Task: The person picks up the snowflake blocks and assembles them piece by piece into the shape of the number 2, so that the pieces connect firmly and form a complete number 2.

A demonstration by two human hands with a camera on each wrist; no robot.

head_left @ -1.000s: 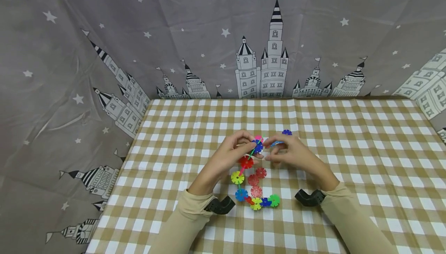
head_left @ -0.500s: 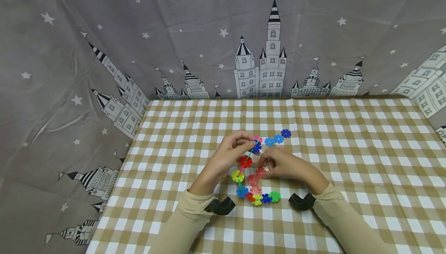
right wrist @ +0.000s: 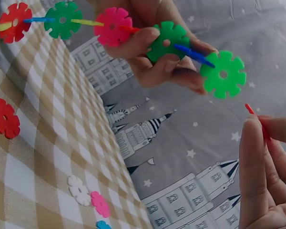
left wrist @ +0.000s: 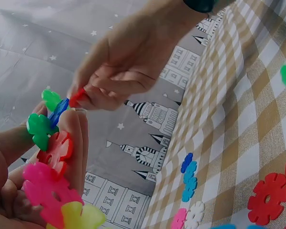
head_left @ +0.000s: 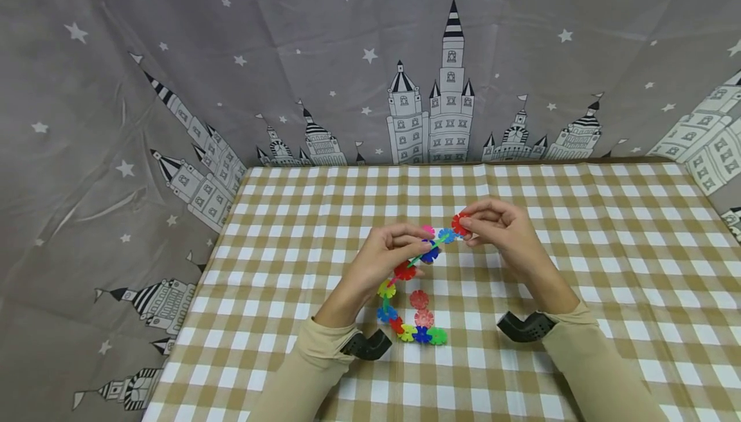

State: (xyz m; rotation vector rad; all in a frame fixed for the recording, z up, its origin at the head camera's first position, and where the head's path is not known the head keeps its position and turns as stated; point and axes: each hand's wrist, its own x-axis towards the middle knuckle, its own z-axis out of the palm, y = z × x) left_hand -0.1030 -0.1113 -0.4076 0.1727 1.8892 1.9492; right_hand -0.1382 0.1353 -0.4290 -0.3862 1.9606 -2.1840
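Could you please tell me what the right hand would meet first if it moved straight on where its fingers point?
Probably the light green disc ending the chain, with the red disc that the right hand pinches touching first; the depth between them is hard to judge.

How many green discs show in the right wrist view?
3: a light green disc tipping the chain, one in the left hand, another past the pink disc. Others may be hidden.
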